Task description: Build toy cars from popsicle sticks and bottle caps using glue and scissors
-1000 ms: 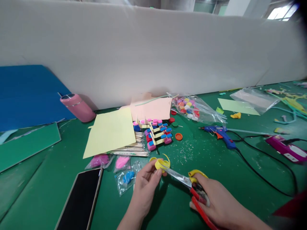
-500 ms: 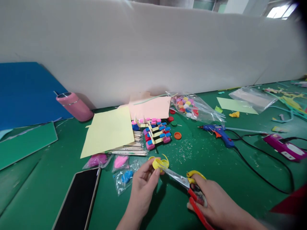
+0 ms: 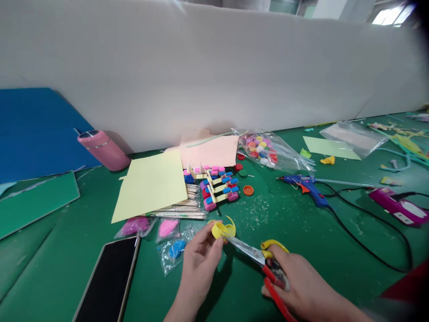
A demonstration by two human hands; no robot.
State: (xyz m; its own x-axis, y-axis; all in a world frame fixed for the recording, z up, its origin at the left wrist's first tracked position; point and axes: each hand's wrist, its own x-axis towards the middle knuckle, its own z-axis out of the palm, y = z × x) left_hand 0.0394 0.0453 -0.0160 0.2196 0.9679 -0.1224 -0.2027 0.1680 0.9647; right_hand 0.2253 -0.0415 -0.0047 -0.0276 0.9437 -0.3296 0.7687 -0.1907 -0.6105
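My left hand (image 3: 200, 264) pinches a small yellow bottle cap (image 3: 221, 230) from which a thin yellow strip curls away. Its fingers are closed on the cap. My right hand (image 3: 303, 288) grips scissors (image 3: 259, 257) with red and yellow handles. The blades point left and their tips meet the cap. Both hands hover low over the green table (image 3: 301, 223), near its front.
A black phone (image 3: 107, 279) lies at the front left beside small bags of pink and blue pieces (image 3: 169, 241). Behind the cap sit a stick-and-cap model (image 3: 217, 185), yellow paper (image 3: 152, 183), a bag of coloured caps (image 3: 268, 152), a blue glue gun (image 3: 308, 185) with its black cord, and a pink bottle (image 3: 102, 150).
The hands, cap and scissors keep the same grip. The view shifted slightly between frames; the scissor blades stay at the cap.
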